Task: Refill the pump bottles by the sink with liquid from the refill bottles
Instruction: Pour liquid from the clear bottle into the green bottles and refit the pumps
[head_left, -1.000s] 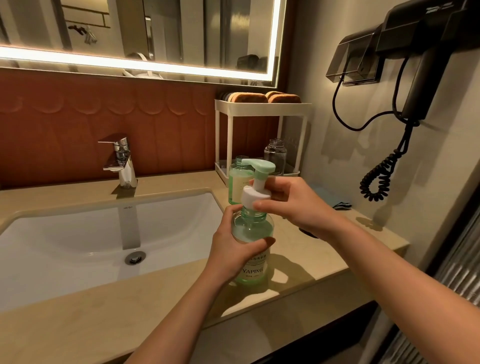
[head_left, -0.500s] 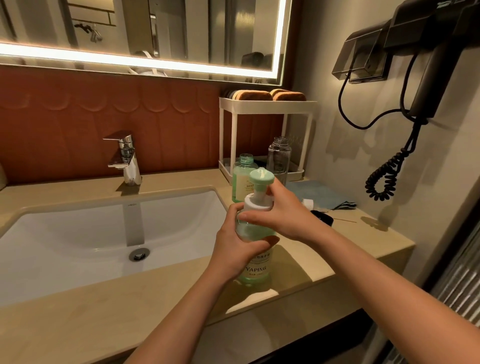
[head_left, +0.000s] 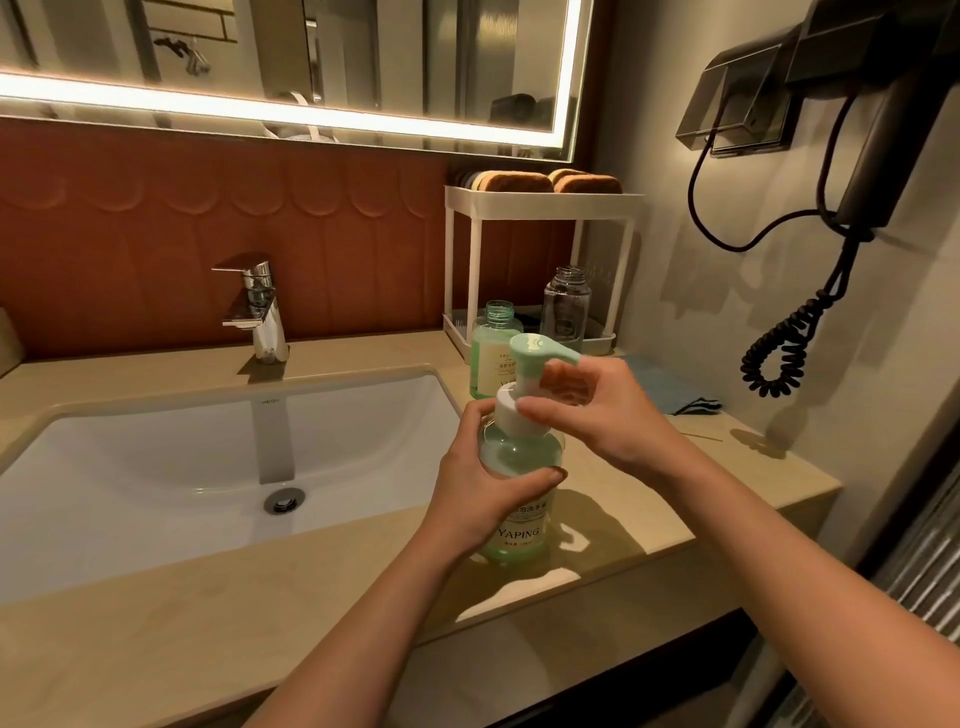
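Observation:
A green pump bottle (head_left: 522, 535) labelled YAPING stands upright on the counter right of the sink, filled with pale green liquid. My left hand (head_left: 480, 478) wraps around its body. My right hand (head_left: 597, 410) has fingertips on the white collar (head_left: 511, 415) under the green pump head (head_left: 540, 356), whose nozzle points right. Behind stand an uncapped green refill bottle (head_left: 491, 353) and an uncapped clear bottle (head_left: 565, 306) that looks nearly empty.
The white sink basin (head_left: 156, 467) and chrome faucet (head_left: 260, 312) lie to the left. A white two-tier rack (head_left: 540, 200) with sponges stands at the back. A blue cloth (head_left: 670, 389) lies at right; a hairdryer with coiled cord (head_left: 789, 348) hangs on the wall.
The pump head has turned, its nozzle now pointing right, as my right hand shifts its fingers on the collar. My left hand keeps holding the bottle in place.

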